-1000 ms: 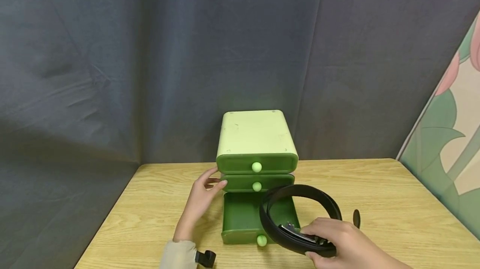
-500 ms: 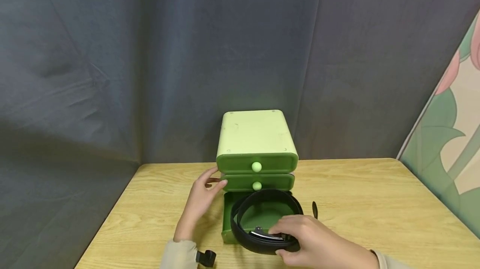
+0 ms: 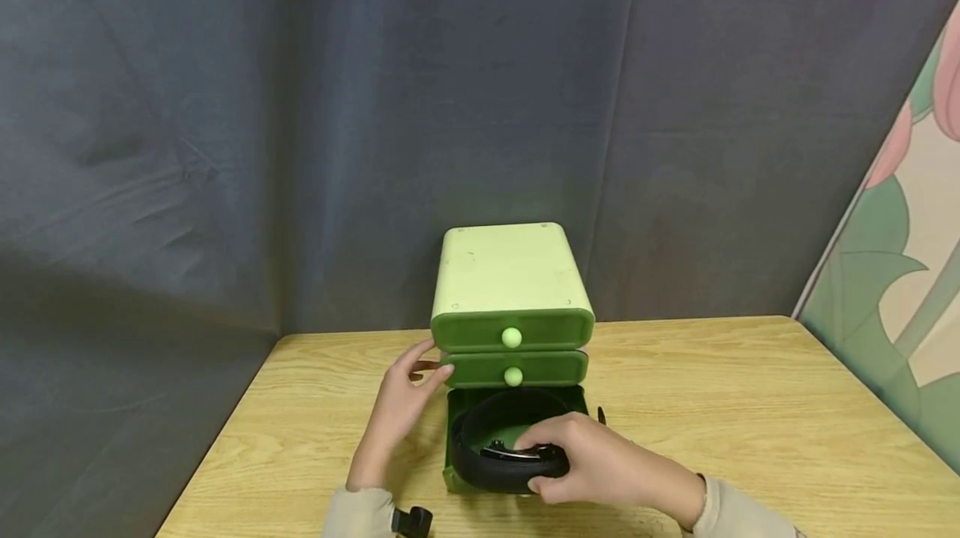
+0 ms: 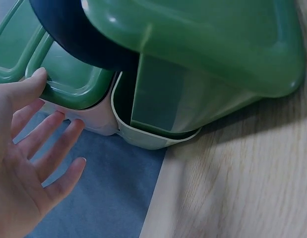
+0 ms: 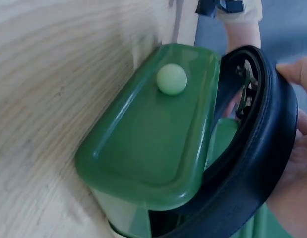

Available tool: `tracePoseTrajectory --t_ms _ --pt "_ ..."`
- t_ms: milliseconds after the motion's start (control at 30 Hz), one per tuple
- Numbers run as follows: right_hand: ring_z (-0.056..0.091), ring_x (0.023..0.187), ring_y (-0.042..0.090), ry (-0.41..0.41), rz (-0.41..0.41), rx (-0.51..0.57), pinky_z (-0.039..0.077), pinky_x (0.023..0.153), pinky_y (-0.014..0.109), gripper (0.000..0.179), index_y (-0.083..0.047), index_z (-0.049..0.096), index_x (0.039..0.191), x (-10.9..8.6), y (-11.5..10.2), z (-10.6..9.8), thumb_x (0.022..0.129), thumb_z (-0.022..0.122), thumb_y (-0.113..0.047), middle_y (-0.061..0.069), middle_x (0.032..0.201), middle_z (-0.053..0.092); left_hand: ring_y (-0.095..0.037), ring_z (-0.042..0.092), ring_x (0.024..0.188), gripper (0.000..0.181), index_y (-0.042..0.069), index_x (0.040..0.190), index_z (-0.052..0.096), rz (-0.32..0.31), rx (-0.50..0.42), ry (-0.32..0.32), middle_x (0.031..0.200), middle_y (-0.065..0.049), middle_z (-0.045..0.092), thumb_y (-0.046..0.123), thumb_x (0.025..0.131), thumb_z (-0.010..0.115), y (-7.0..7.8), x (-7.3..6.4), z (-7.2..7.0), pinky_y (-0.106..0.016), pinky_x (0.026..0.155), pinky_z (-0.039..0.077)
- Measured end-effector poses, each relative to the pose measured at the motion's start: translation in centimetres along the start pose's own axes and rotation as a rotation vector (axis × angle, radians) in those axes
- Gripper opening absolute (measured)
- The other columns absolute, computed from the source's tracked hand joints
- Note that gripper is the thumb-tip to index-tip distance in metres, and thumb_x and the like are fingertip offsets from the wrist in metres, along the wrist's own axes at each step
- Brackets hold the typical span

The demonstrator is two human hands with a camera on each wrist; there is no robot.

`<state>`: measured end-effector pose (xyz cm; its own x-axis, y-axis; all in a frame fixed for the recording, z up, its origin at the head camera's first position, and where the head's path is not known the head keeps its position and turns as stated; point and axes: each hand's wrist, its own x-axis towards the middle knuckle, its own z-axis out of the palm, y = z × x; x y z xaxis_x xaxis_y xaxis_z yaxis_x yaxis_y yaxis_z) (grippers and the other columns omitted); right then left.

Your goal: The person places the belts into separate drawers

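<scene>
A coiled black belt (image 3: 487,471) with a shiny buckle (image 3: 517,453) is over the pulled-out bottom drawer (image 3: 457,481) of a green cabinet (image 3: 513,267). My right hand (image 3: 596,456) grips the coil at its near side, thumb outside and fingers by the buckle. In the right wrist view, the belt (image 5: 275,129) stands on edge behind the green drawer front (image 5: 143,139), part of it down inside. My left hand (image 3: 397,404) touches the cabinet's left side. Its thumb (image 4: 40,74) lies on the middle drawer's edge in the left wrist view, the other fingers loosely extended.
The cabinet stands on a light wooden table (image 3: 712,388), its top and middle drawers (image 3: 480,369) pushed in. Behind hangs a dark grey curtain (image 3: 465,104). A flowered panel (image 3: 900,271) borders the right side. A black strap (image 3: 411,521) is on the left wrist.
My right hand has carried the belt leftward from beside the bottom drawer to over it, then lower into it. The left hand has stayed at the cabinet's side.
</scene>
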<state>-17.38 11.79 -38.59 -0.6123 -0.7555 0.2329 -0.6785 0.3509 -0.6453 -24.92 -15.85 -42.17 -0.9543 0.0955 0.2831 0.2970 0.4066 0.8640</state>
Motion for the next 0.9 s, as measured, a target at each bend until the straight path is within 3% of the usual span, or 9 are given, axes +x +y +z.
tracePoseTrajectory --t_ms 100,200,567,800,900 --pt "0.056 0.076 -0.002 -0.037 0.035 0.103 0.050 0.067 0.020 0.022 -0.017 0.071 0.112 0.5 0.9 -0.3 0.090 0.070 -0.012 -0.013 0.099 0.066 -0.027 0.062 0.111 0.055 0.011 0.142 0.054 -0.004 -0.004 0.004 0.144 -0.013 0.051 0.030 0.093 0.071 0.0 -0.1 0.0 -0.051 0.098 0.044" --pt "0.054 0.073 -0.002 -0.053 0.038 0.133 0.049 0.064 0.020 0.021 -0.019 0.071 0.111 0.9 1.8 -0.4 0.091 0.070 -0.013 -0.013 0.095 0.065 -0.027 0.063 0.111 0.055 0.011 0.142 0.055 -0.011 -0.011 0.008 0.144 -0.013 0.051 0.029 0.093 0.071 -0.1 -0.1 0.0 -0.051 0.098 0.044" --pt "0.056 0.077 0.000 -0.017 0.067 0.045 0.050 0.067 0.022 0.027 -0.009 0.070 0.118 1.3 4.1 -0.1 0.092 0.070 -0.017 -0.006 0.106 0.068 -0.027 0.062 0.112 0.055 0.011 0.142 0.054 -0.011 -0.015 0.003 0.145 -0.012 0.050 0.031 0.093 0.070 -0.3 0.0 0.2 -0.052 0.098 0.043" --pt "0.064 0.100 0.005 -0.011 0.053 -0.046 0.054 0.080 0.026 0.028 -0.006 0.070 0.119 1.5 5.2 0.3 0.095 0.069 -0.020 0.002 0.112 0.071 -0.027 0.062 0.111 0.055 0.012 0.142 0.054 0.001 -0.017 0.006 0.145 -0.012 0.050 0.031 0.093 0.070 -0.3 -0.1 0.1 -0.052 0.099 0.043" --pt "0.064 0.101 0.006 -0.017 0.053 -0.083 0.054 0.081 0.026 0.028 -0.007 0.071 0.118 1.8 5.4 0.4 0.094 0.069 -0.021 0.001 0.112 0.072 -0.028 0.062 0.112 0.055 0.012 0.143 0.054 0.004 -0.027 0.002 0.145 -0.012 0.050 0.031 0.093 0.070 -0.3 0.0 0.1 -0.052 0.099 0.042"
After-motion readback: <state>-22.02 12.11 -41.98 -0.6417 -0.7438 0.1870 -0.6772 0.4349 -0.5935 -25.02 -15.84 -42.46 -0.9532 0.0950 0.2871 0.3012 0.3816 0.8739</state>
